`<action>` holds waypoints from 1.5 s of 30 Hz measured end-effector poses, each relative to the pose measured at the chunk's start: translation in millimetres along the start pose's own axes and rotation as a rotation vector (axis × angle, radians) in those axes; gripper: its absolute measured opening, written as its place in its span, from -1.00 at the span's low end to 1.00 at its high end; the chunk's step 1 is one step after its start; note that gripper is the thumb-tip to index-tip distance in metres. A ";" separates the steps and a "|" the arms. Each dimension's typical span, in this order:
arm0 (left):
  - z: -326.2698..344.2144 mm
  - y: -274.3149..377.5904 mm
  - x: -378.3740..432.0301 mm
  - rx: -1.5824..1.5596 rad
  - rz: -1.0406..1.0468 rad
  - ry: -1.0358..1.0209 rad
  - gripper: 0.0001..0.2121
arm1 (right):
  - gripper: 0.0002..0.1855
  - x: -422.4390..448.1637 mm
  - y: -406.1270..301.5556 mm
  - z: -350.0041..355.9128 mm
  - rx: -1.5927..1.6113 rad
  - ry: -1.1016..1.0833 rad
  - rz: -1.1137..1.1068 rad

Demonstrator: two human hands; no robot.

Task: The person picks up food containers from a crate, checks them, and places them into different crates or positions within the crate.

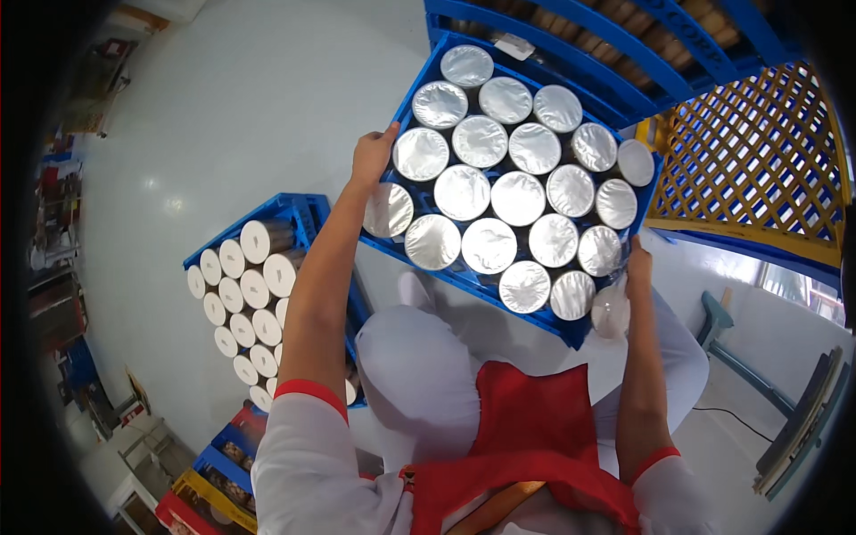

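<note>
A blue plastic crate [475,289] in front of me holds rows of round containers [518,198] with silver foil seals on top. My left hand [374,157] grips the crate's left side, thumb over the rim. On the opposite side, my right hand [639,264] holds the rim near the close right corner. Just beside that hand is a translucent, pale round item [610,311]; whether it is inside the crate or outside it, I cannot tell. The crate is above my bent knees, its far side against a stack of blue crates [602,47].
Below my left arm, another blue crate [311,210] on the floor holds containers with white ends [254,289]. A yellow lattice crate [749,160] stands at the right. Beyond my right arm are a teal metal stand [749,381] and a black cord [732,418]. Stacked crates [224,461] occupy the lower left.
</note>
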State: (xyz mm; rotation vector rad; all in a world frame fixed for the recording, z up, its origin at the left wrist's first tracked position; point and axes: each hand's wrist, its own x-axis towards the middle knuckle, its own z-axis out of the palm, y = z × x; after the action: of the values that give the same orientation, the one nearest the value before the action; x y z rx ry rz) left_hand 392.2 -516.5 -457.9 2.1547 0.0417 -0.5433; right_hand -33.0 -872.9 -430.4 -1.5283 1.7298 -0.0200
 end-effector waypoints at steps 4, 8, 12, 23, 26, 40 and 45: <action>-26.4 4.5 -28.0 -0.105 -0.099 0.040 -0.37 | -0.40 0.2 -27.4 -11.8 -0.036 -0.006 -0.040; -40.3 42.0 -57.8 -0.144 -0.148 0.112 -0.38 | -0.39 85.0 -5.0 -24.4 -0.195 0.001 -0.522; -91.9 96.9 -75.2 -0.116 -0.203 0.252 -0.37 | -0.38 66.1 -125.1 -19.2 -0.205 -0.193 -0.342; -179.1 106.8 -225.3 -0.647 -0.366 0.618 -0.65 | -0.35 30.6 -310.5 129.6 -0.353 -0.684 -0.606; -196.5 97.8 -289.9 -0.674 -0.397 0.777 -0.63 | -0.30 0.8 -330.1 195.4 -0.432 -0.759 -0.799; -259.5 -44.1 -528.3 -0.929 -0.600 1.134 -0.41 | -0.45 -308.6 -312.7 326.9 -0.583 -1.085 -1.103; -250.0 -99.6 -526.2 -0.823 -0.539 1.209 -0.38 | -0.56 -308.3 -334.0 297.4 -0.566 -1.067 -1.113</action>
State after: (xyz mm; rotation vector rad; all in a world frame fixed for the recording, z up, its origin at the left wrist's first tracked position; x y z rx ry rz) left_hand -14.1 -174.8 -198.2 1.3318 1.2788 0.5065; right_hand 391.1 -561.7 -295.1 -2.1270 -0.0587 0.6317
